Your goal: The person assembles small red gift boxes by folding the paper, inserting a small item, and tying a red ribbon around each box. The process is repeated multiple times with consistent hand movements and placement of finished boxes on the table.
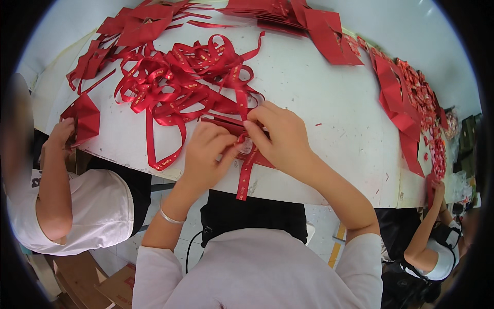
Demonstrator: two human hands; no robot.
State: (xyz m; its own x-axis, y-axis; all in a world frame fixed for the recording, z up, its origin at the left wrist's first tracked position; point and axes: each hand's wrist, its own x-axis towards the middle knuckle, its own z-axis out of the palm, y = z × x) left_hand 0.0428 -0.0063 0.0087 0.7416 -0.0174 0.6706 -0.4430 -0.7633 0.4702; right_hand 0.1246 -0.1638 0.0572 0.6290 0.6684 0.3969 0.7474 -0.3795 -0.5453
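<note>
From here, the left hand point(206, 154) tightly pinches red ribbon point(244, 177) over a red packet point(223, 122), the right hand point(284, 136) apparently pinching it too.

Ribbon point(186, 88) lies on the table point(329, 108) beyond the left hand point(206, 152), card pieces point(145, 28) farther back

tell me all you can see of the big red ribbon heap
The heap of ribbon is glossy, satin-looking red with small gold print. It lies on the white table in loose, tangled loops, mostly beyond the left hand; one long loop reaches toward the near edge. At its right, a strip leads down to the right hand.
</note>
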